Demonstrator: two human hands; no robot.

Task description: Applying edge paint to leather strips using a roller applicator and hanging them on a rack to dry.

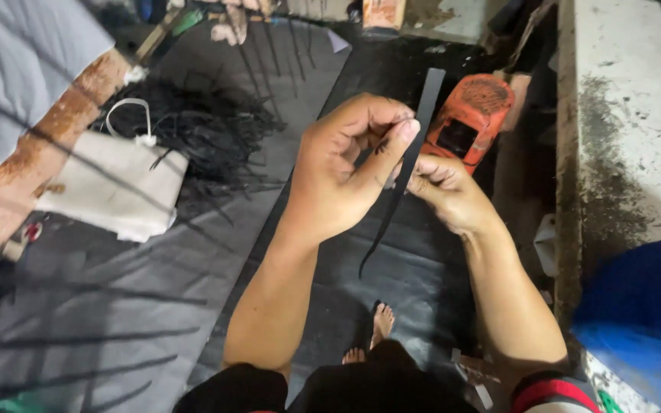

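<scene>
Dark sheeting [154, 306] covers the floor below; both hands, left [338, 164] and right [449, 191], pinch a thin black strip [415, 145].

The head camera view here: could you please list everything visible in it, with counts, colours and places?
Strip: one, black, long and thin, pinched between both hands at centre.
Sheets: several, dark grey to black, spread over the floor.
Thin offcut strips: a tangled pile, black, upper left.
Cloth bag: one, white, left, beside the pile.
Power tool: one, orange, behind the hands.
Concrete ledge: one, pale grey, right.
Blue object: one, lower right.
Foot: one, bare, bottom centre.
Left hand: gripping the strip.
Right hand: gripping the strip.
</scene>
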